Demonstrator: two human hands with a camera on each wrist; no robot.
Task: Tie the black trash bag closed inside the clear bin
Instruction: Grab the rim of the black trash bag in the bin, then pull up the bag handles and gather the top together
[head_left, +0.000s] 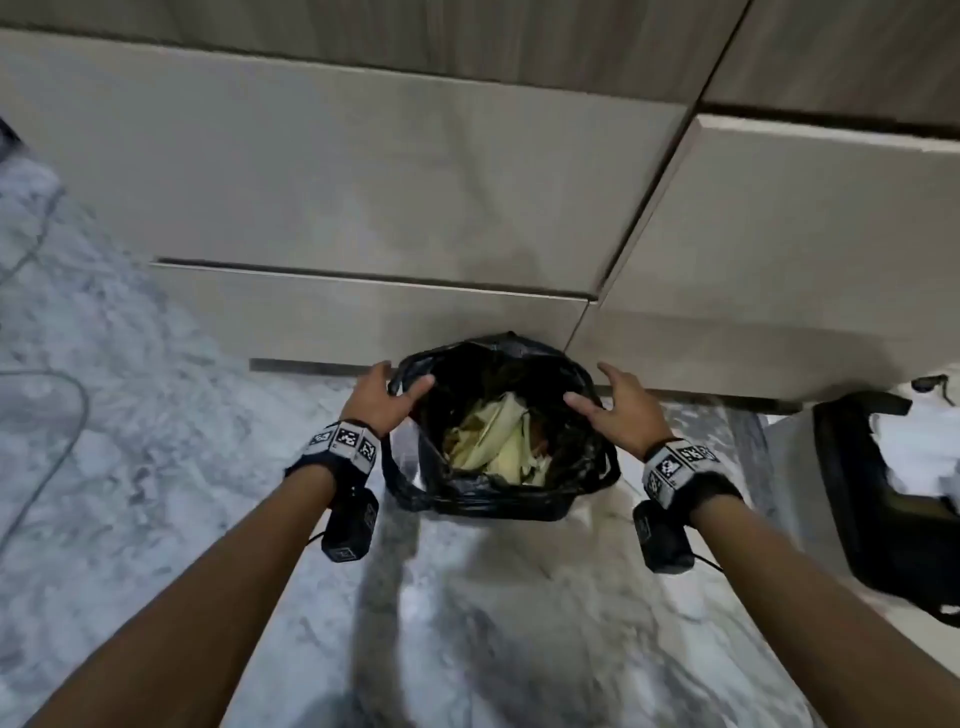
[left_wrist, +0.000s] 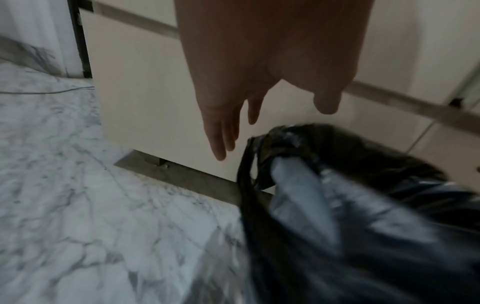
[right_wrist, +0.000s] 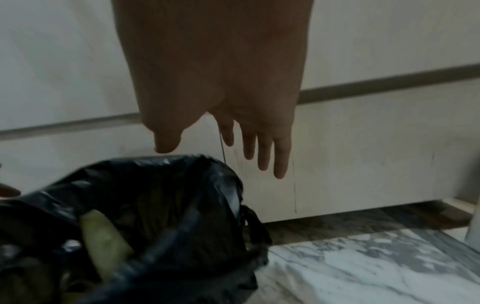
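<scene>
The black trash bag (head_left: 519, 499) stands on the floor against the cabinet, its mouth wide open and its edge folded outward. Yellowish paper rubbish (head_left: 493, 441) lies inside. The clear bin is almost all hidden by the bag; a pale translucent wall (left_wrist: 298, 195) shows under the overhang. My left hand (head_left: 387, 397) hovers at the left rim and my right hand (head_left: 618, 410) at the right rim. Both have straight, spread fingers and hold nothing. In the wrist views the left hand (left_wrist: 259, 115) and the right hand (right_wrist: 223, 139) hang just above the bag (right_wrist: 155, 205).
Beige cabinet drawers (head_left: 363, 208) rise right behind the bag. The floor is grey-white marble (head_left: 156, 493). A thin cable (head_left: 67, 415) loops on the floor at the left. A black container (head_left: 872, 493) with white contents sits at the right.
</scene>
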